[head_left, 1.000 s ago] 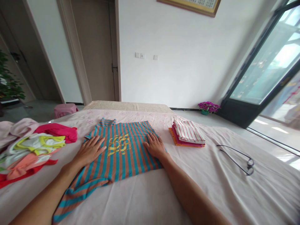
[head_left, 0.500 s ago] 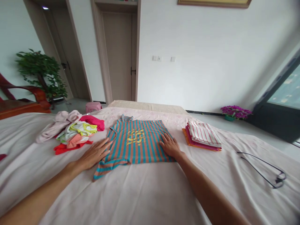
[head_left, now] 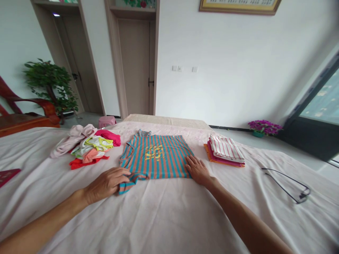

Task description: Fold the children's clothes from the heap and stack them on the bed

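A teal-and-brown striped T-shirt (head_left: 169, 158) with a yellow print lies spread on the sheet-covered surface, its collar to the left. My left hand (head_left: 109, 181) is at its near sleeve, fingers bent and closed on the fabric; the fingertips are partly hidden. Flat on the hem at the right rests my right hand (head_left: 198, 170), fingers stretched out. Beyond my left hand sits a loose heap of clothes (head_left: 91, 146) in pink, red, white and yellow-green. To the right of my right hand is a stack of folded clothes (head_left: 226, 150), striped white on top.
Eyeglasses (head_left: 291, 185) lie on the pale sheet (head_left: 164, 215) at the right. A dark red flat object (head_left: 9, 176) is at the left edge. Beyond stand a pink stool (head_left: 107, 121), a wooden chair (head_left: 39, 106), a green plant (head_left: 50, 83) and purple flowers (head_left: 265, 127).
My left hand has gone from lying flat to closing on the near sleeve, which is now drawn in closer to the shirt body. My right hand stays flat at the hem.
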`<move>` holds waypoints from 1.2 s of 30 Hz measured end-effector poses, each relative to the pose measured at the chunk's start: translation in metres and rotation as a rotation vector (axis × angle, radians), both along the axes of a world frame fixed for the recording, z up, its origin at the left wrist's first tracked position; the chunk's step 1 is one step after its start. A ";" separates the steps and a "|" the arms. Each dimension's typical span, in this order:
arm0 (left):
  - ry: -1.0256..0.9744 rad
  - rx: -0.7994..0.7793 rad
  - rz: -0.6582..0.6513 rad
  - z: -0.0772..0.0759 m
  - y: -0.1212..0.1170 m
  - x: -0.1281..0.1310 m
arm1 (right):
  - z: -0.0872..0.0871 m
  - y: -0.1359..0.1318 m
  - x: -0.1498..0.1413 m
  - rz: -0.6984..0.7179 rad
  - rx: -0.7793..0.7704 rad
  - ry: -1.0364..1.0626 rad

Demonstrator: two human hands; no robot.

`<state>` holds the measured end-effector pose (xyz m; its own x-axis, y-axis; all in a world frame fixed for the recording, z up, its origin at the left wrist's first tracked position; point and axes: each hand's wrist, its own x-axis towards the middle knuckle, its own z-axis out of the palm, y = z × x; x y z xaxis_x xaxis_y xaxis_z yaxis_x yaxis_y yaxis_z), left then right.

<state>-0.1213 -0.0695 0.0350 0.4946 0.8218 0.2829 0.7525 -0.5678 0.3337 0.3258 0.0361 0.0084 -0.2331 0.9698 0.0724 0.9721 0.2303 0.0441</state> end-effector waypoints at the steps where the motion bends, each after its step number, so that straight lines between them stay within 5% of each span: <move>1: -0.109 -0.066 0.084 0.002 0.008 0.009 | 0.000 0.000 -0.001 -0.005 -0.003 0.004; 5: -0.683 -0.406 0.533 0.012 0.043 0.027 | 0.004 0.001 -0.001 0.010 -0.004 0.011; 7: -0.786 -0.562 0.594 0.015 0.056 0.025 | 0.009 -0.001 0.002 0.043 0.009 0.026; 10: -0.719 -0.656 0.513 0.012 0.064 0.018 | 0.021 -0.012 0.008 0.138 0.037 0.101; 16: -0.450 -0.274 0.540 -0.006 0.056 0.026 | 0.041 -0.044 0.016 0.420 0.030 0.213; 23: -0.615 -0.031 0.414 -0.005 0.050 0.037 | 0.031 -0.037 0.023 0.357 0.103 0.180; 30: -0.652 -0.152 0.379 -0.004 0.025 0.018 | 0.025 -0.038 0.026 0.423 0.150 0.224; 36: -0.669 -0.213 0.422 -0.003 -0.013 0.004 | 0.037 -0.054 0.031 0.520 0.125 0.277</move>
